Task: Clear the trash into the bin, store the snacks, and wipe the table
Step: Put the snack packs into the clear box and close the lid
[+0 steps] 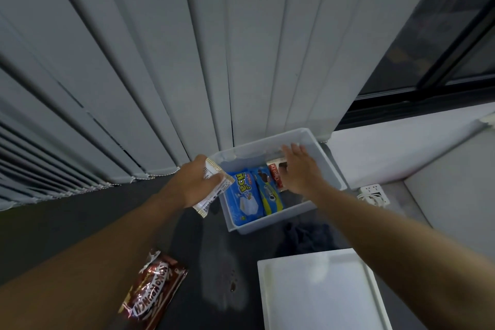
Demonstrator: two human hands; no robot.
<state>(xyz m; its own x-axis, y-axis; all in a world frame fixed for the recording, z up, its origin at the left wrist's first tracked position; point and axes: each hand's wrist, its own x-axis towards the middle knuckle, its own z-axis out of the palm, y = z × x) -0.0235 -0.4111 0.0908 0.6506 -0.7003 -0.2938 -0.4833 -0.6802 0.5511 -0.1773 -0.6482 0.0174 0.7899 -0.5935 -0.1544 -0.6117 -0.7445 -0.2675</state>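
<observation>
Nearest the lens, a brown-and-red foil Koko Krunch snack packet [154,293] lies on the dark grey worktop [80,222], partly under the left forearm, and a flat white rectangular lid [318,289] sits at bottom right of the view. Left hand [197,185] grips a white snack wrapper with a gold zigzag edge [214,187], fingers clenched round it, just beside the left rim of the white plastic storage box [267,222]. Right hand [300,169] is inside the box, palm down, fingers spread and grasping nothing, over the box's right side and partly covering the red Choco Pie pack [276,175]. Inside the box, side by side: blue snack pack with yellow-green lettering [243,195], blue Oreo pack [269,195], then the Choco Pie pack. Dark blue crumpled cloth [308,238] lies on the worktop between box and lid. Small brown spill stain [233,285] is on the worktop left of the lid. Grey vertical blinds [160,61] hang behind the box. White power strip with cable [373,194] sits right of the box.
</observation>
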